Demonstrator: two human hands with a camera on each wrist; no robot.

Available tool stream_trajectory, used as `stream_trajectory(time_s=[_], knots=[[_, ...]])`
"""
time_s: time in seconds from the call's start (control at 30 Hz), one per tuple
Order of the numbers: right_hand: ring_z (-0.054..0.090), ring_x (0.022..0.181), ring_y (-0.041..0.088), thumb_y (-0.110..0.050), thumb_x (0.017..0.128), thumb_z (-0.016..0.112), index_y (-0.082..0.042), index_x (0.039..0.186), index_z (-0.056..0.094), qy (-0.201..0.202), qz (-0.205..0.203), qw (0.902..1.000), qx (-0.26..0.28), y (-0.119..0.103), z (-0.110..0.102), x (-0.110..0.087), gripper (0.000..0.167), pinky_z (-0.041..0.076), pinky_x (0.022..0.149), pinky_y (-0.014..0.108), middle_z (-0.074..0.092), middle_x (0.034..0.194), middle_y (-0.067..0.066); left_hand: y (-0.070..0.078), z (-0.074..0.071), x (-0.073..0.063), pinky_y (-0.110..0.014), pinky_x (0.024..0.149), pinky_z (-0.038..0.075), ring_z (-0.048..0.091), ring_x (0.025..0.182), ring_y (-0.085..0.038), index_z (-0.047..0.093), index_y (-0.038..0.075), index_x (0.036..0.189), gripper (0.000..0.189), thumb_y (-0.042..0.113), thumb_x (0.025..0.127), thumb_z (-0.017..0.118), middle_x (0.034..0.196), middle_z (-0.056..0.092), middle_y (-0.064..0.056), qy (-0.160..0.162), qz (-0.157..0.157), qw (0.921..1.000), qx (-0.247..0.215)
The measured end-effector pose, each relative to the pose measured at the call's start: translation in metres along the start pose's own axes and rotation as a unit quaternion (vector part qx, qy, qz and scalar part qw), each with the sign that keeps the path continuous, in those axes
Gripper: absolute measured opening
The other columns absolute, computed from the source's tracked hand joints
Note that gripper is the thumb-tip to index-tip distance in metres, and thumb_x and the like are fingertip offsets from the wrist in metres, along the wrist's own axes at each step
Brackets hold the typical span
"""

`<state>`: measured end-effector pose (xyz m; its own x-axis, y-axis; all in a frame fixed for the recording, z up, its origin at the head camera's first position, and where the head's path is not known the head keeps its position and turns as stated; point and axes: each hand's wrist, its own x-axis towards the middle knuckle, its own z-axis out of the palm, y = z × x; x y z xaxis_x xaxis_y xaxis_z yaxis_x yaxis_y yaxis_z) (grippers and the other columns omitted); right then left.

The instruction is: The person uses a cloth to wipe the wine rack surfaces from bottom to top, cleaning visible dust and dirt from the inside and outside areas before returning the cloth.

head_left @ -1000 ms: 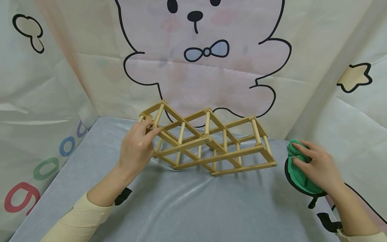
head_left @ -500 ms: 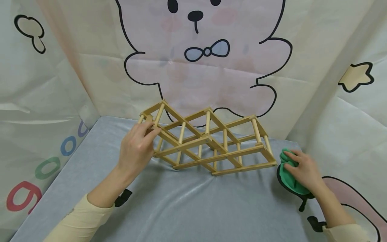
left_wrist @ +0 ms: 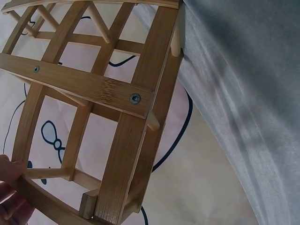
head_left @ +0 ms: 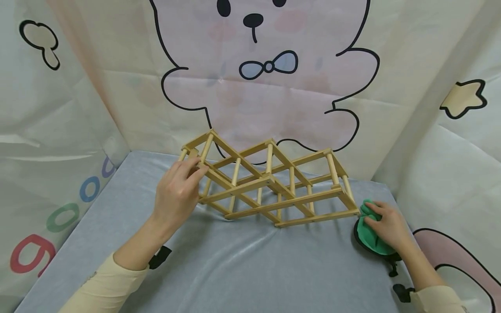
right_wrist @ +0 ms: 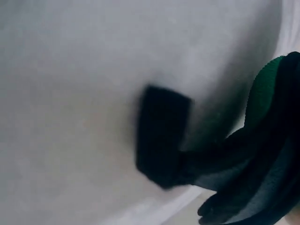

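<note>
A wooden lattice rack [head_left: 270, 179] of flat slats and round dowels stands spread out on the grey-blue cloth. At its left end my left hand [head_left: 178, 191] pinches a slat between thumb and fingers. The left wrist view shows the slats and screw heads of the rack [left_wrist: 75, 79] up close, with fingertips [left_wrist: 10, 169] at the lower left. My right hand [head_left: 387, 224] grips a bunched green cloth item [head_left: 369, 232] with black edging, close beside the rack's right end. A short black piece [right_wrist: 161, 136] dangles from it, blurred in the right wrist view.
A grey-blue cloth [head_left: 250, 269] covers the tabletop. Pale printed sheets [head_left: 117, 87] hang behind and at both sides, close behind the rack. Black wrist gear [head_left: 159, 257] sits under the left wrist.
My right hand has moved left and slightly down with the green cloth item, nearing the rack's right end. The left hand and the rack stay in place.
</note>
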<state>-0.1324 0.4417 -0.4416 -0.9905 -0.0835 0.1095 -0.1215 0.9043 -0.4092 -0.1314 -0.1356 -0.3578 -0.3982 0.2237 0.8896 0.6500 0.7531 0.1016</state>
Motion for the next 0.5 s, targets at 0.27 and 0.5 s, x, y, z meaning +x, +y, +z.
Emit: stream_trajectory(time_s=[0.27,0.5], knots=[[0.045,0.125,0.065,-0.016,0.095,0.078,0.014,0.141,0.056,-0.007,0.004,0.9998,-0.019,0.005,0.012,-0.002,0.059,0.043,0.094,0.080,0.047,0.141,0.043,-0.002,-0.002,-0.004,-0.051,0.075,0.061,0.067,0.090,-0.040,0.076,-0.003,0.107,0.036,-0.028,0.085,0.062,0.118,0.071,-0.022,0.009,0.015,0.9998,-0.008],[0.042,0.129,0.066,-0.028,0.098,0.077,0.014,0.145,0.051,-0.002,-0.013,0.9999,-0.004,0.007,0.007,-0.003,0.068,0.040,0.096,0.081,0.044,0.144,0.043,-0.011,-0.013,-0.007,-0.055,0.078,0.063,0.068,0.096,-0.046,0.074,-0.006,0.117,0.028,-0.011,0.090,0.067,0.120,0.070,-0.026,-0.005,0.028,0.9991,-0.032]])
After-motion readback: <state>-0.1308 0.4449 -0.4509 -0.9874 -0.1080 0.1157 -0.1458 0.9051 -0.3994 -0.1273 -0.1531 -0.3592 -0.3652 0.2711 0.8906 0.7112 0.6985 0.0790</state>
